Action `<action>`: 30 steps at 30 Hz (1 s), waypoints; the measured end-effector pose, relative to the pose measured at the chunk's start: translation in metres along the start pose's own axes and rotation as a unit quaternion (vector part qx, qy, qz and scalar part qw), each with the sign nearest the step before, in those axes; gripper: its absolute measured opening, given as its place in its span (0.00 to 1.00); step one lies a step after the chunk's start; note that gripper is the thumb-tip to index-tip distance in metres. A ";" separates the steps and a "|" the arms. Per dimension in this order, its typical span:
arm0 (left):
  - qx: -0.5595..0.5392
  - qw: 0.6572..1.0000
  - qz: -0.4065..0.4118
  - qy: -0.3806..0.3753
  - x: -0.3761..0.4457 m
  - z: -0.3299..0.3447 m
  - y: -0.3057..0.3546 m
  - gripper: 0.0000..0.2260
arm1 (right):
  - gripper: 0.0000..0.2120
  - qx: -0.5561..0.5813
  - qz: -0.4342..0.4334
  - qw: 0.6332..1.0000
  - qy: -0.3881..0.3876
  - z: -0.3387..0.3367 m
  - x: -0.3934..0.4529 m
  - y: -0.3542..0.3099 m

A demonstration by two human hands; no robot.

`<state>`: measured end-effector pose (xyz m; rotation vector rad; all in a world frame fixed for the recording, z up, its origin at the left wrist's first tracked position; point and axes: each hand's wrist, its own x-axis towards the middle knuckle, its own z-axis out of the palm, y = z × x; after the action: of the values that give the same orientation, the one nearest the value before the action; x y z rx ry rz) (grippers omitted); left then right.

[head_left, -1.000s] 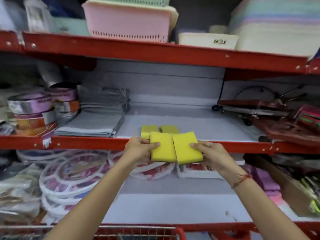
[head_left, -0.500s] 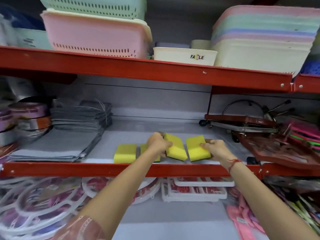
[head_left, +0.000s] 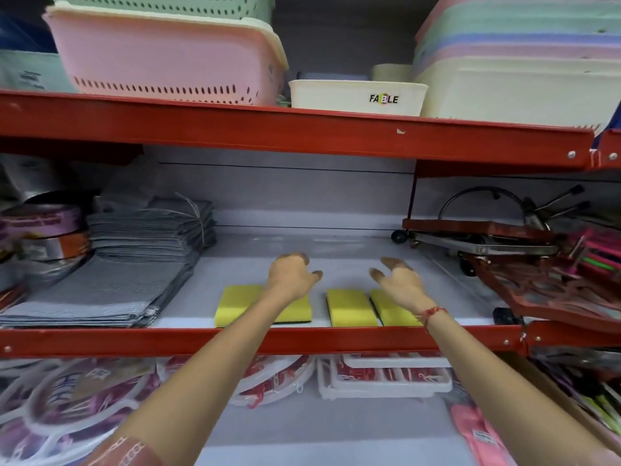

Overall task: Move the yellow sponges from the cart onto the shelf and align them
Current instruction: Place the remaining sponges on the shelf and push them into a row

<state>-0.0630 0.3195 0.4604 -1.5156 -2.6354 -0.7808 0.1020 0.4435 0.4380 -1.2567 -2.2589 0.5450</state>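
Several yellow sponges lie in a row near the front edge of the middle shelf [head_left: 336, 257]. The leftmost sponge [head_left: 235, 302] is partly covered by my left forearm, and a second one [head_left: 295, 312] shows to the right of that arm. Two more sponges sit side by side further right, one [head_left: 351, 307] fully visible and the other [head_left: 391, 312] partly under my right wrist. My left hand [head_left: 290, 275] and my right hand [head_left: 400, 280] hover above the row with fingers spread and nothing in them. The cart is out of view.
Folded grey cloths [head_left: 134, 257] are stacked on the shelf's left, with tape rolls [head_left: 43, 237] beyond them. Red wheeled racks [head_left: 504, 250] crowd the right. Pink [head_left: 168, 55] and cream baskets [head_left: 356, 97] fill the shelf above. Packaged hangers [head_left: 84, 398] lie below.
Both hands carried a sponge each up from below the shelf edge, set them down on the shelf to the right of the first two, and let go; they are now lifted and open.
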 end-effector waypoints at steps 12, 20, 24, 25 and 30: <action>0.098 0.981 0.002 -0.165 -0.024 -0.008 -0.112 0.25 | 0.27 -0.137 -0.190 0.942 -0.242 0.095 -0.020 -0.099; 0.084 0.985 0.029 -0.149 -0.035 0.008 -0.088 0.24 | 0.24 -0.137 -0.205 0.943 -0.225 0.084 -0.039 -0.083; 0.084 0.986 0.033 -0.142 -0.040 0.011 -0.082 0.24 | 0.23 -0.140 -0.202 0.944 -0.222 0.083 -0.043 -0.077; 0.083 0.986 0.035 -0.142 -0.041 0.012 -0.082 0.24 | 0.24 -0.139 -0.202 0.944 -0.220 0.082 -0.044 -0.076; 0.077 0.987 0.037 -0.136 -0.047 0.013 -0.084 0.24 | 0.24 -0.142 -0.208 0.943 -0.218 0.080 -0.052 -0.080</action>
<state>-0.1028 0.2524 0.4029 -1.7774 -2.7235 -0.3785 0.0248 0.3503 0.4069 -0.7817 -2.9602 0.3704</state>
